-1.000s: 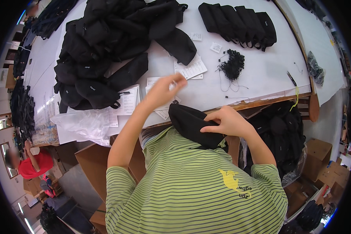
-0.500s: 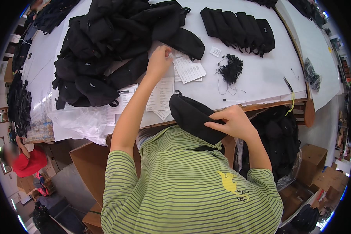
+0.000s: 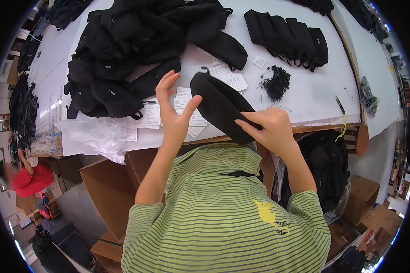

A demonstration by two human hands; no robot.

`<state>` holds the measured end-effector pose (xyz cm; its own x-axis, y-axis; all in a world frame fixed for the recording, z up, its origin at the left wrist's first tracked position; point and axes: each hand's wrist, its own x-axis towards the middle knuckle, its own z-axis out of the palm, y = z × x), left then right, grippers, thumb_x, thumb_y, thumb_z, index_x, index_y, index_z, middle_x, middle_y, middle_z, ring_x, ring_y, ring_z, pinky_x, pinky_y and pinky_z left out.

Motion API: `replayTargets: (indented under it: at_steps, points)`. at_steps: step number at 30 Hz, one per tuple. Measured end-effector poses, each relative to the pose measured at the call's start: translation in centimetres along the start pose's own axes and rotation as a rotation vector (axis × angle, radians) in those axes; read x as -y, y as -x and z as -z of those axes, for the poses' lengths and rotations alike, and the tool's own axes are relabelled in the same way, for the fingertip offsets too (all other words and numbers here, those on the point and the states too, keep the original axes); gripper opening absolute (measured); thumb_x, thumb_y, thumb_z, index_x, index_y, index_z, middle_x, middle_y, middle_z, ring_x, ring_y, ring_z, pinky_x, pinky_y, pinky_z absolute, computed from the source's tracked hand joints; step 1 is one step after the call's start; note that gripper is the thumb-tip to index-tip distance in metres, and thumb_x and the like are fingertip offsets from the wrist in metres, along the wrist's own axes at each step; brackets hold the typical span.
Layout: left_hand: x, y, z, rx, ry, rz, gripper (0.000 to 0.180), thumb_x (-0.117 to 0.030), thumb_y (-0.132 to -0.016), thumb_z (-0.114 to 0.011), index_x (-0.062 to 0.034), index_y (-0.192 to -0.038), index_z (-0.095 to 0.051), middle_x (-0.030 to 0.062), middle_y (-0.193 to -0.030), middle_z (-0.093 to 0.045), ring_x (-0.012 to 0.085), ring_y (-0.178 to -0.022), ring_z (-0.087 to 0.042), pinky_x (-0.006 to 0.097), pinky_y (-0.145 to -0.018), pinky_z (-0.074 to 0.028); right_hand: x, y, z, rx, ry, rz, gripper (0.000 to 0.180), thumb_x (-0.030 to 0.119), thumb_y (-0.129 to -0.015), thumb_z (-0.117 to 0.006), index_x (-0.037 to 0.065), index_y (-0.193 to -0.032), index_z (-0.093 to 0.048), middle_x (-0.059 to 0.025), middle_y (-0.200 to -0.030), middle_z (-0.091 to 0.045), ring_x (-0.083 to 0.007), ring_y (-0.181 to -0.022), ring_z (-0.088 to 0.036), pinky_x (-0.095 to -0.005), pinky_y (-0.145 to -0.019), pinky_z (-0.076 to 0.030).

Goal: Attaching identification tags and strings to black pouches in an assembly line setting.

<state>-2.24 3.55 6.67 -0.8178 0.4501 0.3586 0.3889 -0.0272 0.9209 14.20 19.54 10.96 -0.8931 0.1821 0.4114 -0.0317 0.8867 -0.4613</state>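
My right hand (image 3: 271, 128) pinches the near end of a black fabric pouch (image 3: 221, 109) between thumb and fingers. The pouch is tilted over the table's front edge, its long opening facing up and a small tab at its far end. My left hand (image 3: 174, 109) is raised beside that far end, fingers spread and thumb close to the fabric; I see nothing in it. Printed white cards (image 3: 230, 78) lie behind the pouch, and more cards (image 3: 148, 117) lie left of my left hand.
A large heap of black pouches (image 3: 136, 34) covers the back left. Farther right are a row of pouches (image 3: 287, 38), a tangle of black string tags (image 3: 276, 83) and thread snips (image 3: 340, 105). A clear plastic bag (image 3: 95, 134) hangs over the front edge, above a cardboard box (image 3: 109, 191).
My left hand has come back from the cards near the heap toward the pouch, and its fingers have spread. My right hand has lifted the pouch slightly, away from my body.
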Motion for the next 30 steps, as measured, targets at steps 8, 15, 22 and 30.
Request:
replayTargets:
  at_steps: [8,15,22,30]
  points:
    - [-2.2,3.4,-2.4,-0.108,0.907,0.78,0.052,-0.014,-0.083,-0.072,-0.0001,-0.126,-0.046,0.0097,-0.116,-0.059,0.0213,-0.105,-0.059,0.034,-0.09,-0.049,2.2,-1.1,-2.3,-0.172,-0.471,-0.354,0.013,0.018,-0.082,-0.071,0.007,-0.088,-0.069,0.001,-0.046,-0.042,-0.0077,-0.04,-0.037,-0.0229,-0.043,-0.028]
    - [-2.4,2.4,-2.2,-0.135,0.846,0.666,0.053,-0.013,-0.086,-0.066,-0.0036,-0.131,-0.04,0.0089,-0.114,-0.057,0.0205,-0.099,-0.061,0.034,-0.083,-0.054,2.5,1.6,-6.1,-0.354,-1.064,-0.715,0.024,0.016,-0.095,-0.054,0.003,-0.075,-0.05,0.0054,-0.067,-0.047,-0.0003,-0.058,-0.033,-0.0196,-0.052,-0.024]
    - [-3.5,2.4,-1.5,0.267,0.726,0.822,0.034,-0.009,-0.076,-0.075,0.0059,-0.104,-0.062,0.0094,-0.093,-0.067,0.0162,-0.078,-0.066,0.028,-0.073,-0.054,0.5,-0.1,-4.2,-0.283,-1.138,-0.512,0.033,0.019,-0.096,-0.051,-0.004,-0.119,-0.057,-0.0088,-0.111,-0.061,-0.0134,-0.102,-0.054,-0.0268,-0.094,-0.039]
    - [-4.7,2.7,-1.9,0.3,0.711,0.913,0.037,-0.013,-0.077,-0.075,0.0053,-0.105,-0.06,0.0114,-0.092,-0.067,0.017,-0.078,-0.066,0.027,-0.073,-0.053,-1.5,-2.2,-2.4,-0.56,-0.595,-0.299,0.013,0.001,-0.076,-0.072,0.001,-0.086,-0.065,-0.0055,-0.09,-0.066,-0.0128,-0.083,-0.057,-0.0249,-0.073,-0.042]
